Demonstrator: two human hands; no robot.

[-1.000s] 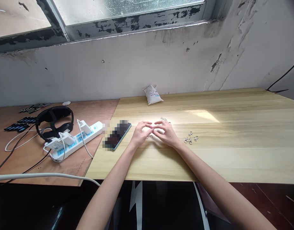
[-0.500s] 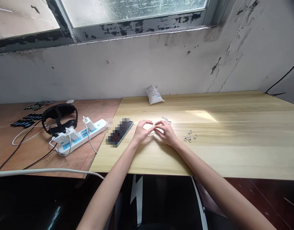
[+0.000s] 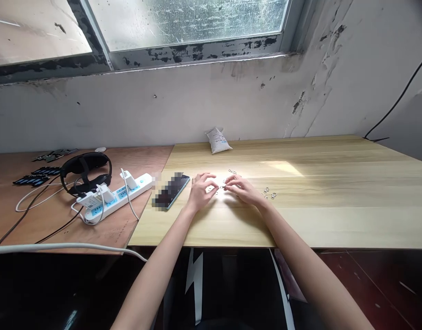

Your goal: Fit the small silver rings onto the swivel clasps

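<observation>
My left hand (image 3: 201,191) is closed in a pinch, thumb against fingertips, on what looks like a small metal ring (image 3: 220,187). Facing it, my right hand (image 3: 241,189) pinches a small metal clasp (image 3: 224,187), whose details are hard to make out. The fingertips of both hands are close together, just over the table. Loose small rings (image 3: 216,193) lie beneath my left hand, partly covered. Several metal lobster clasps (image 3: 273,195) rest to the right of my right wrist, which may hide some. More small metal pieces (image 3: 232,171) lie beyond my right hand.
Left of my left hand lies a phone (image 3: 176,190), its screen blurred. A white power strip (image 3: 118,199) with plugs and cables and a black headset (image 3: 85,172) are on the brown table. A small white packet (image 3: 218,140) sits by the wall.
The view has shifted slightly. My fingertips, earlier nearly touching around a ring, are now a little apart, and a dark metal piece shows at my right fingertips.
</observation>
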